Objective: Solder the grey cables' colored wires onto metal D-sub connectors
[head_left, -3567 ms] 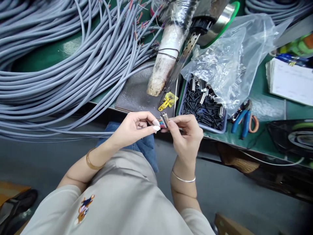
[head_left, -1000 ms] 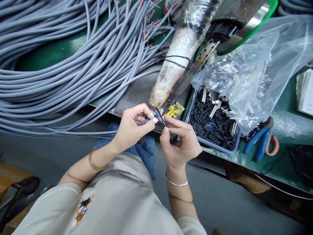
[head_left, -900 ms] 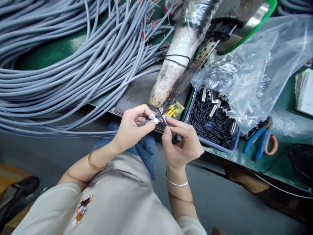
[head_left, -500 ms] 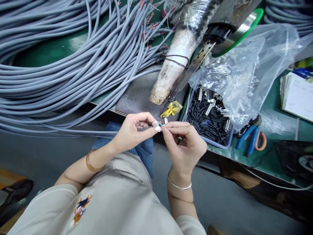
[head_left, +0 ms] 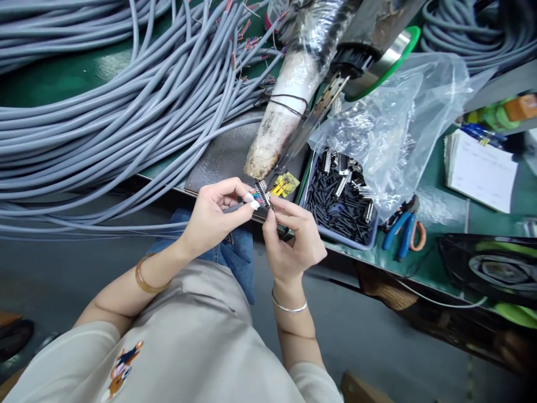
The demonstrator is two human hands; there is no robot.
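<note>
With your left hand [head_left: 213, 215] pinching the coloured wires [head_left: 256, 197], steady the connector [head_left: 263, 193]; your right hand [head_left: 293, 232] meets its near end, grip closure indeterminable.

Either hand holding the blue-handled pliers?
No, the pliers lie on the green tabletop beside the bin, apart from the left hand and right hand.

On the green table [head_left: 444, 218], a paper pad [head_left: 482, 173] with faint writing; beyond it, a green-and-orange item [head_left: 520, 108]; nearer, pliers with blue handles [head_left: 406, 234], just beside an orange loop handle [head_left: 423, 235]; farther right, a dark round-faced object [head_left: 457, 266]; lower down, a cardboard box [head_left: 363, 389].
</note>
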